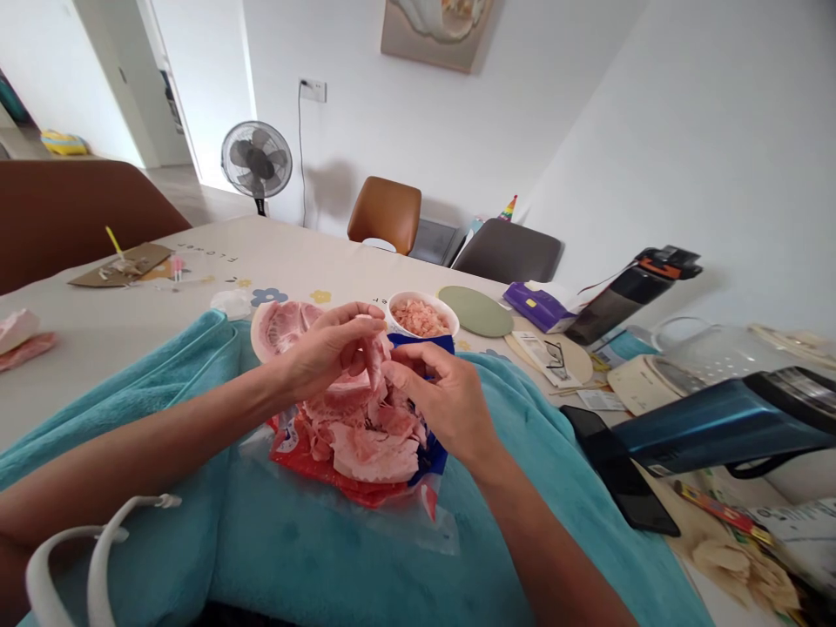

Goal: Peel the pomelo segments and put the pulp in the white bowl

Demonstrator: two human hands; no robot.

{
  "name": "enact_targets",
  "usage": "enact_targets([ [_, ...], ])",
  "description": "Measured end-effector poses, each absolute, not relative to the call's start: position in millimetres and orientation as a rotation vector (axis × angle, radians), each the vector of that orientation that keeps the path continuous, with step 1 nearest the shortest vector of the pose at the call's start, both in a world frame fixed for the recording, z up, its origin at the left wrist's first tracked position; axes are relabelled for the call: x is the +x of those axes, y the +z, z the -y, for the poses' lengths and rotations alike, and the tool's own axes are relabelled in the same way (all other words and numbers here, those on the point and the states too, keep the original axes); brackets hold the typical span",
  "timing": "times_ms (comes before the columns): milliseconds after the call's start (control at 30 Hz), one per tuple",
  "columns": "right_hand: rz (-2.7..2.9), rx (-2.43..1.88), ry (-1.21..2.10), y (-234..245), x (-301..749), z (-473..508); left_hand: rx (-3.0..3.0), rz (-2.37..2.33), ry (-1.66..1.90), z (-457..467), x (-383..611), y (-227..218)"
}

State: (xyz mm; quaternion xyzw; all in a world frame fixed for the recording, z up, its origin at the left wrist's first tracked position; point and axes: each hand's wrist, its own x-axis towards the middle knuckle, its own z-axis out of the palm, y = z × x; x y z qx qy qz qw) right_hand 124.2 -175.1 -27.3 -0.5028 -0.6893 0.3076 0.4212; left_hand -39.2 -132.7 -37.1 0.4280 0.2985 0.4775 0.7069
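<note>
pink citrus piece (374, 359) is held above the red and blue bag (310, 463), pinched between the fingertips of the left hand (333, 350) and those of the right hand (448, 396), both grips nearly closed. torn peel (375, 451) is piled on the bag, and a teal cloth (326, 557) is spread beneath it. beyond the bag, a white bowl (452, 320) is filled with pink pulp (419, 319); a hollowed rind (287, 326) is seen at the bag's far left.
</note>
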Motion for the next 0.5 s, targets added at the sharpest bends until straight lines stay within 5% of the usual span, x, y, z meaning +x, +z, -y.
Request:
enact_targets([
  [233,1.813,-1.243,0.708,-31,125,174,1.281,-0.681,1.082,139,-40,-39],
  [500,1.936,-1.224,-0.112,-49,118,176,1.385,-0.656,1.112,145,-36,-42],
])
